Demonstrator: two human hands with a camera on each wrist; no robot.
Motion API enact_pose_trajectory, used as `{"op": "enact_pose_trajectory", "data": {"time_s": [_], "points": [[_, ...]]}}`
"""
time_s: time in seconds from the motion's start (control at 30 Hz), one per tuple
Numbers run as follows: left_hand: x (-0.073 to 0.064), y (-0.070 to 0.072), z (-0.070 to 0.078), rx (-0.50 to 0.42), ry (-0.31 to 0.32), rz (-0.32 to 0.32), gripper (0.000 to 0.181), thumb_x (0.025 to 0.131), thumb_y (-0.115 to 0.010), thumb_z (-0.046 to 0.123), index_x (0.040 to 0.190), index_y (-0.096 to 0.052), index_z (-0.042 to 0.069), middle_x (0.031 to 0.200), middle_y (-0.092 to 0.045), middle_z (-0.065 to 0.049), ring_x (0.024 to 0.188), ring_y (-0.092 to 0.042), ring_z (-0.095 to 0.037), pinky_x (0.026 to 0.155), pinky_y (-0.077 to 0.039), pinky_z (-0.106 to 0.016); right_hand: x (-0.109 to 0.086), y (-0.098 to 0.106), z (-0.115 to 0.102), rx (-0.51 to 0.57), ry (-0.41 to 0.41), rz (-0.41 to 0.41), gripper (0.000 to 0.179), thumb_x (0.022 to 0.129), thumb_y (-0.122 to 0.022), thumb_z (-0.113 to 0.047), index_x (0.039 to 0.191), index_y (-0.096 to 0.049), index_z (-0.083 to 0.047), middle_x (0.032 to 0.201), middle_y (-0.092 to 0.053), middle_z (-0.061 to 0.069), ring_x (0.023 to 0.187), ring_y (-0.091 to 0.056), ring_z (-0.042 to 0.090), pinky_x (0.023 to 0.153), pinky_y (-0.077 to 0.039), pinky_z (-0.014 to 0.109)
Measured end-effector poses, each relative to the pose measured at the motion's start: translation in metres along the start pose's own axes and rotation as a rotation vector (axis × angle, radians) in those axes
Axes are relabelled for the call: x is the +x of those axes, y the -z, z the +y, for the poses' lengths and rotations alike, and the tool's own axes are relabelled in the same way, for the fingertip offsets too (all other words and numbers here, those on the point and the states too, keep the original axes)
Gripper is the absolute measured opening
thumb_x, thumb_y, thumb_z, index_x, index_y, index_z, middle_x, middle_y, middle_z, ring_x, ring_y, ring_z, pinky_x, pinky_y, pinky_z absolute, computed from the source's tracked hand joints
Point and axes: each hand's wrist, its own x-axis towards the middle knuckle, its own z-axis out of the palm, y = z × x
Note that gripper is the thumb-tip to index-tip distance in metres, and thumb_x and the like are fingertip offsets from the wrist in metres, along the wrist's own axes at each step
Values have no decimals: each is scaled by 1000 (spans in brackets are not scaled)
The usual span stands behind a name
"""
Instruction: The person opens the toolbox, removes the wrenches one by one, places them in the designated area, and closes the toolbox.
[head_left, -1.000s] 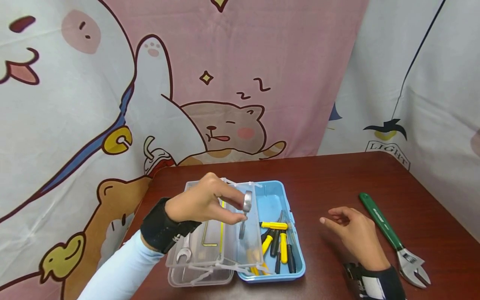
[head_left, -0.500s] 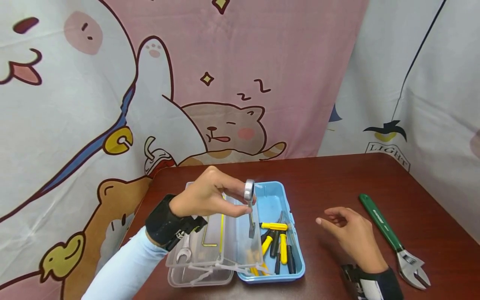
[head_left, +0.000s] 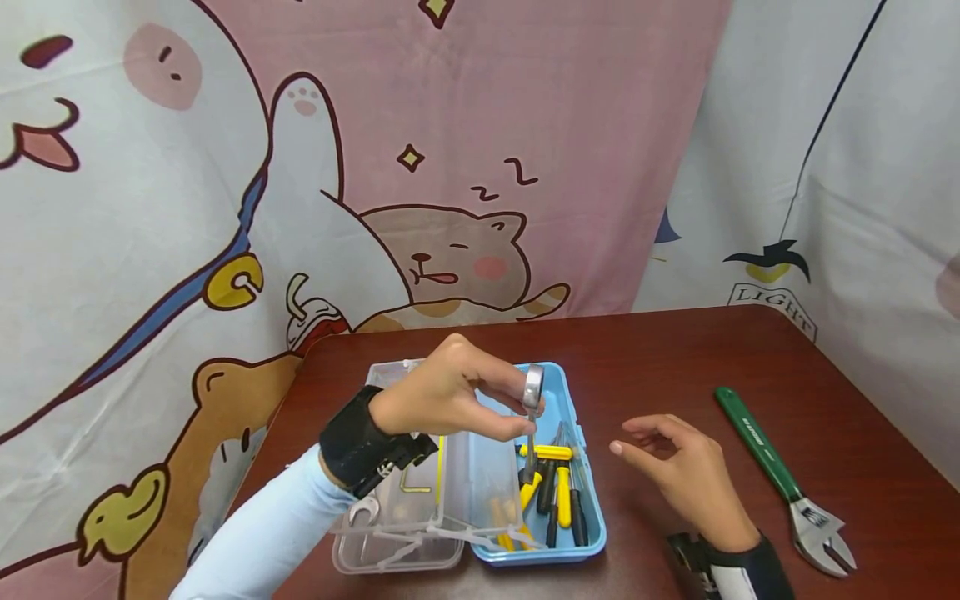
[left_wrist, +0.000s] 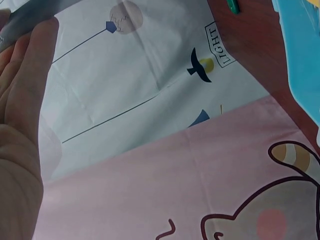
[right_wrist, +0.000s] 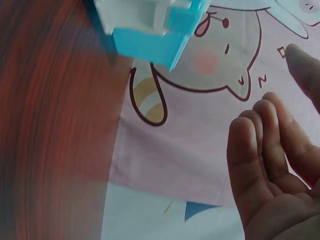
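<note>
Head view: the left hand (head_left: 461, 392) pinches a silver wrench (head_left: 533, 390) between thumb and fingers; the wrench hangs upright, ring end up, in front of the blue box (head_left: 550, 383), its lower end overlapping the tools inside; whether it touches any of them I cannot tell; yellow and black handles (head_left: 564, 500) lie crossed in the box; the clear tray (head_left: 401, 508) reaches over the box's left part and beyond, with a hex key (head_left: 418, 489) and a spanner (head_left: 365, 508) in it, the latter partly behind the wrist strap (head_left: 367, 446); the right hand (head_left: 678, 475) is over the table (head_left: 637, 358), its fingers loosely bent, the thumb apart from them; just right of it lies an adjustable wrench (head_left: 783, 481), green handle pointing away.

Left wrist view: the left hand runs up the left edge, the wrench a grey blur at its fingertips; the blue box shows at the right edge; a patterned cloth fills the middle.

Right wrist view: the right hand's fingers sit side by side, gently curved, the thumb well apart; the blue box and some of the tray show at the top, the table at left.
</note>
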Motion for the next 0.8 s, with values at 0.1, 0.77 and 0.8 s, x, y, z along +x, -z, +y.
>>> {"op": "enact_pose_trajectory", "data": {"time_s": [0.1, 0.77, 0.8], "points": [[2, -4, -1, -8, 2, -5, 15, 82, -72, 8, 96, -71, 5, 88, -71, -1, 86, -67, -7, 73, -55, -32, -1, -3, -3, 30, 30, -6, 38, 76, -73, -53, 101, -67, -25, 90, -62, -10, 79, -58, 7, 67, -53, 28], [10, -24, -8, -13, -29, 17, 20, 79, -75, 8, 98, -71, 2, 90, -71, -4, 90, -66, -5, 73, -55, -30, -9, -14, -18, 167, 187, -18, 34, 75, -78, -43, 104, -67, -31, 97, -62, -17, 88, -58, 4, 73, -52, 30], [10, -24, -8, -13, -32, 18, 20, 79, -75, 8, 98, -71, 2, 90, -71, -4, 90, -66, -5, 72, -55, -29, -9, -14, -19, 178, 199, -23, 34, 75, -78, -42, 105, -67, -30, 99, -62, -17, 89, -58, 4, 74, -52, 30]]}}
